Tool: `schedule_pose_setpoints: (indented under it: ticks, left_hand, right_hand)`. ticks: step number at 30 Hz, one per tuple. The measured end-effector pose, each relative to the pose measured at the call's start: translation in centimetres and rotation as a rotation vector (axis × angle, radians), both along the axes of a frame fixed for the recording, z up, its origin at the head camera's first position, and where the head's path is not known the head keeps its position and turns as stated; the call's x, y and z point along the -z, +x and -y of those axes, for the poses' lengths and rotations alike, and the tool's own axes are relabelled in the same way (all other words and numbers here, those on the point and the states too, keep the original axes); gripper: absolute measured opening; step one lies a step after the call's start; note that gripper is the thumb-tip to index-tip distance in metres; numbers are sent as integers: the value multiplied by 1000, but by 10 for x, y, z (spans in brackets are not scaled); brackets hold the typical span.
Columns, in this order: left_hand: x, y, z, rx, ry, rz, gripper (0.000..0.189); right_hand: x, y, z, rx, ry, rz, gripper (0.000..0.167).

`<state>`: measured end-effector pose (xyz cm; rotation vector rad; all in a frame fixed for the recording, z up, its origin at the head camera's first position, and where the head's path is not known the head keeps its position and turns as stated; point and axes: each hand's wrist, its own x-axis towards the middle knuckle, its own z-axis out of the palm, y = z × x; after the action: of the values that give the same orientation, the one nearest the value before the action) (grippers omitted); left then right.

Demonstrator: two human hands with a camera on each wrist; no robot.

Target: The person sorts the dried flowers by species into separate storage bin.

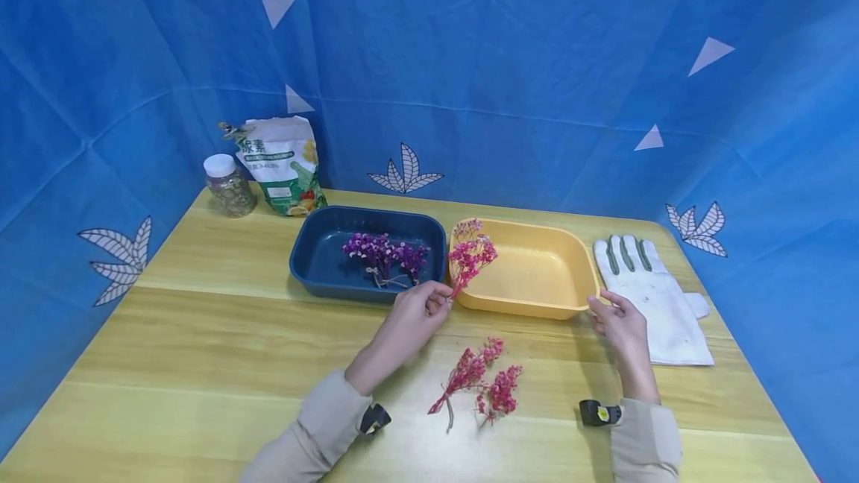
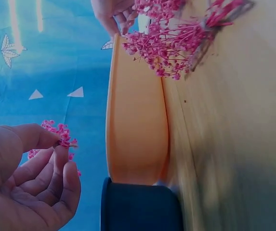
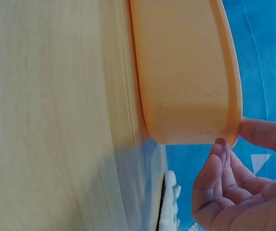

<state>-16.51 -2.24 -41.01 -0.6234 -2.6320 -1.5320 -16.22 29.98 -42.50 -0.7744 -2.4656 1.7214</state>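
Observation:
My left hand (image 1: 417,317) pinches the stem of a pink dried-flower sprig (image 1: 472,256) between thumb and fingertip. The blooms overlap the left end of the yellow basin (image 1: 523,305) in the head view. At the front right corner of that basin, my right hand (image 1: 620,323) grips the rim, thumb on one side and fingers on the other, as the right wrist view shows. A navy basin (image 1: 335,291) stands at the yellow one's left, with purple flower sprigs (image 1: 382,253) lying in it. Nearer me on the table lie more pink sprigs (image 1: 467,371).
A white glove (image 1: 661,319) with green-marked fingers lies right of the yellow basin, partly behind my right hand. At the back left stand a jar (image 1: 231,188) with a white lid and a white and green bag (image 1: 282,162). A blue cloth (image 1: 537,58) hangs behind the table.

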Motion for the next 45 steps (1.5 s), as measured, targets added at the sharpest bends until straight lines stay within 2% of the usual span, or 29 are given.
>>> schedule_pose_setpoints:
  ticks: [11,20,24,27,33,40,45]
  left_hand:
    - [0,-28,-35,23,-76,35,15]
    - [5,-41,-53,30,-95,20,16]
    - [6,-42,-53,38,-78,53,19]
    - [6,-40,-50,44,-75,78,22]
    - [8,-28,-39,54,-72,61,20]
    - [8,-2,-23,122,-130,199,28]
    - [11,13,-16,172,-204,240,35]
  right_hand:
    - [1,4,-2,3,-20,8,58]
    - [4,5,-2,-2,-28,-3,53]
    - [5,4,-2,-8,-32,-1,53]
    - [6,3,-2,-10,-30,-3,53]
    - [6,1,-4,-13,-36,-28,52]
    - [4,0,-8,-35,-30,-43,53]
    - [4,-1,-11,-49,-19,-38,55]
